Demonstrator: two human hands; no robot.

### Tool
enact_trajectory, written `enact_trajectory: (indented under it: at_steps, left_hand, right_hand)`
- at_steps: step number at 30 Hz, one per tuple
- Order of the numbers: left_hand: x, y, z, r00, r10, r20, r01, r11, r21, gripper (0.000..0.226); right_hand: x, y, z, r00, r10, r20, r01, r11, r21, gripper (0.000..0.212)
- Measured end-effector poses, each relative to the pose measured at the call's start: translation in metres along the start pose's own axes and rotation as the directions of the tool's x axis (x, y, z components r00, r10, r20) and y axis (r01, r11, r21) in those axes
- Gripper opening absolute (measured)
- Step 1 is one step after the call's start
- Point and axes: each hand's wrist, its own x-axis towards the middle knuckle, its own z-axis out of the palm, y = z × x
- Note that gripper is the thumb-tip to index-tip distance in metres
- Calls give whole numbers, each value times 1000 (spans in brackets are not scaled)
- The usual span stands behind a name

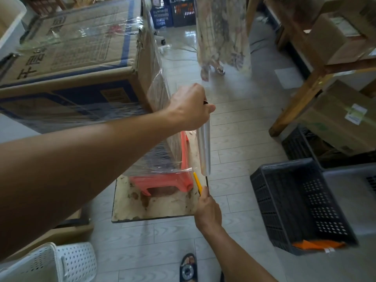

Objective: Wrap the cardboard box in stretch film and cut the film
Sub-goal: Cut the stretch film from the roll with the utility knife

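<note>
A large cardboard box [81,64] with blue print stands at the left on a red plastic stool [162,183]. Clear stretch film [162,119] covers its top and sides and runs from its near corner to an upright film roll [204,147]. My left hand [190,107] grips the top end of the roll. My right hand [206,208] holds a yellow utility knife [197,182], its tip at the lower edge of the taut film, just beside the bottom of the roll.
A stained board [154,208] lies on the tiled floor under the stool. A black plastic crate [301,202] sits at the right, a white perforated basket [67,261] at the lower left. Wooden shelves [317,74] with boxes line the right. A person in a long skirt [221,31] stands beyond.
</note>
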Motion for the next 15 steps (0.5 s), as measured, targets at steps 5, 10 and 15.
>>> enact_trajectory:
  at_steps: [5,10,15]
  left_hand:
    - [-1,5,11,1000,17,2,-17,1000,-10,34]
    - [5,5,9,1000,27,-8,-27,999,-27,35]
    - [6,2,5,1000,22,-18,-22,1000,-20,34]
  right_hand:
    - [9,-15,-2,997,-8,-77,19,989,144,19]
    - [10,-2,-1,994,7,-112,4,994,106,30]
    - [8,4,5,993,19,-113,-7,994,106,29]
